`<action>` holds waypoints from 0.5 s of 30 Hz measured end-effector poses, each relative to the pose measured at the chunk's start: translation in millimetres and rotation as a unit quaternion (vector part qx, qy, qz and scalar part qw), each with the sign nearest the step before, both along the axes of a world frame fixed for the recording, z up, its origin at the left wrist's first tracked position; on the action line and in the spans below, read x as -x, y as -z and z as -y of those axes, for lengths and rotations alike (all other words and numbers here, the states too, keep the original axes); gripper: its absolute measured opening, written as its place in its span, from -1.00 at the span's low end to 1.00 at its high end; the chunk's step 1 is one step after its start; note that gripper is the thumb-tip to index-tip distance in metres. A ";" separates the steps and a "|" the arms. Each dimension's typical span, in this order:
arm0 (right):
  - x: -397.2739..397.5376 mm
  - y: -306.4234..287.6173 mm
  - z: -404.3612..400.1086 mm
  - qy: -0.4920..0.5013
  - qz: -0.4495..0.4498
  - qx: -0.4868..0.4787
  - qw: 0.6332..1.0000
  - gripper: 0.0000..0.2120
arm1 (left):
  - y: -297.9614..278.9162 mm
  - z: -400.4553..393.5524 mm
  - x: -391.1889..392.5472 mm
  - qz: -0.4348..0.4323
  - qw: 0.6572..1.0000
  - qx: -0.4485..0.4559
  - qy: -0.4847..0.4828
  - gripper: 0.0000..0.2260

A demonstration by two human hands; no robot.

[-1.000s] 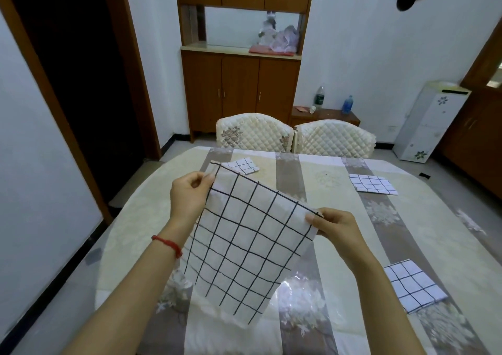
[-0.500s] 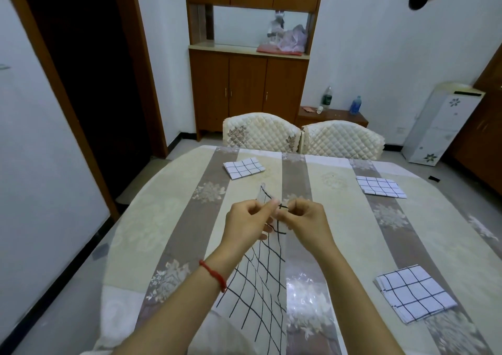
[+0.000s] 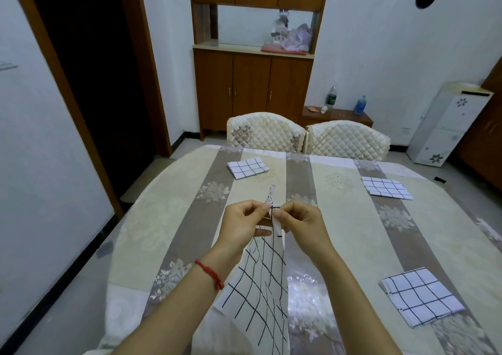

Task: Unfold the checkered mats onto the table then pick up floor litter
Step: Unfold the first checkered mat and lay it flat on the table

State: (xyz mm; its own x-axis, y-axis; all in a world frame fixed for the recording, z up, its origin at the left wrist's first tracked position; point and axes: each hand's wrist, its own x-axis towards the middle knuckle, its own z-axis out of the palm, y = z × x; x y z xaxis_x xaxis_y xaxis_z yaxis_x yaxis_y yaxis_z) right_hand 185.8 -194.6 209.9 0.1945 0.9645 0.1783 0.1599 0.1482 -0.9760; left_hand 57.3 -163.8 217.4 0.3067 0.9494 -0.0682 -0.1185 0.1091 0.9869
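Observation:
A white mat with black checks point(image 3: 260, 286) hangs edge-on above the near middle of the table point(image 3: 168, 218). My left hand point(image 3: 243, 225) and my right hand point(image 3: 300, 225) pinch its top edge close together, fingertips almost touching. Three more checkered mats lie folded on the table: one at the far left point(image 3: 247, 167), one at the far right point(image 3: 385, 188), one at the near right point(image 3: 421, 296).
The round table has a striped floral cloth. Two quilted chairs point(image 3: 264, 133) stand at its far side. A wooden cabinet point(image 3: 252, 88), a low stand with bottles point(image 3: 336, 111) and a white unit point(image 3: 448, 121) line the back wall. A small dark scrap point(image 3: 439, 180) lies on the floor at right.
A second ago my hands held the mat spread wide and flat. They have come together at its top edge, so the mat now hangs folded and edge-on. The view has shifted slightly.

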 end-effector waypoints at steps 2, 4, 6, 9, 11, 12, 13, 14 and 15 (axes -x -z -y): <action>0.9 0.0 1.3 -0.006 -0.011 -0.003 1.000 -0.81 | 1.9 -0.5 1.1 -0.001 1.000 -0.014 -0.007 -0.82; 1.7 1.4 0.9 0.005 -0.029 -0.002 1.000 -0.81 | 3.2 -1.2 2.2 -0.005 1.000 -0.024 -0.012 -0.81; 2.3 2.7 -1.0 0.027 -0.044 0.002 0.999 -0.83 | 4.7 -1.8 2.5 -0.013 0.999 -0.032 -0.018 -0.81; 5.9 4.3 -3.3 0.035 -0.020 0.007 0.999 -0.95 | 7.5 -1.3 1.0 -0.026 0.999 -0.040 -0.015 -0.82; 8.7 6.5 -3.9 0.044 0.001 0.005 0.999 -0.96 | 8.6 -1.3 -0.2 -0.033 0.998 -0.042 -0.021 -0.82; 9.5 7.6 -4.2 0.054 0.011 0.004 0.998 -0.97 | 8.8 -1.5 -0.5 -0.034 0.998 -0.045 -0.025 -0.82; 9.7 8.9 -4.6 0.064 0.019 0.002 0.998 -0.99 | 8.9 -1.8 -0.9 -0.035 0.998 -0.049 -0.028 -0.83; 9.9 9.8 -4.7 0.071 0.026 -0.002 0.997 -0.99 | 9.1 -2.0 -1.1 -0.037 0.997 -0.054 -0.031 -0.83; 9.5 11.4 -5.3 0.078 0.035 -0.009 0.996 -0.95 | 9.4 -2.3 -1.5 -0.039 0.997 -0.059 -0.036 -0.82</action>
State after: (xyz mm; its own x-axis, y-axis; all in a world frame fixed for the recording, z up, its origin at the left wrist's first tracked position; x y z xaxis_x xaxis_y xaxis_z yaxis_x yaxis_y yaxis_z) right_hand 176.3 -189.3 198.5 0.3279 0.9203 0.2134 0.2493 0.1336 -0.9592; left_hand 58.8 -161.5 208.0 0.2364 0.9713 0.0244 -0.0440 -0.0144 0.9989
